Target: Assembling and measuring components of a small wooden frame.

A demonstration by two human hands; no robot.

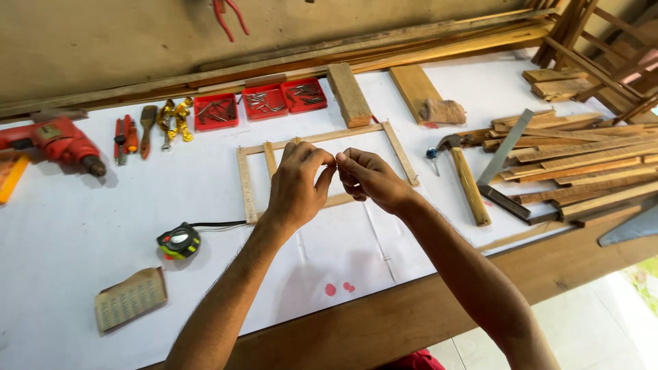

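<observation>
Left hand (296, 183) and right hand (367, 177): fingertips pinched together on something too small to identify. Behind them, partly hidden: rectangular wooden frame (247, 183) of thin pale slats. Wooden-handled hammer (468, 183) at 3 o'clock.

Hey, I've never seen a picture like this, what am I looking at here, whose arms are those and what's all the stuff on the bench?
This is one picture from a camera worn on a person's head, looking down at their own bare arms. The left hand and right hand meet fingertip to fingertip, pinching something too small to make out. Below them lies a thin wooden frame on a white-covered workbench. Around it: a red drill, three red trays of small metal parts, a tape measure, a hammer, a metal square, and a stack of wood strips on the right.
</observation>
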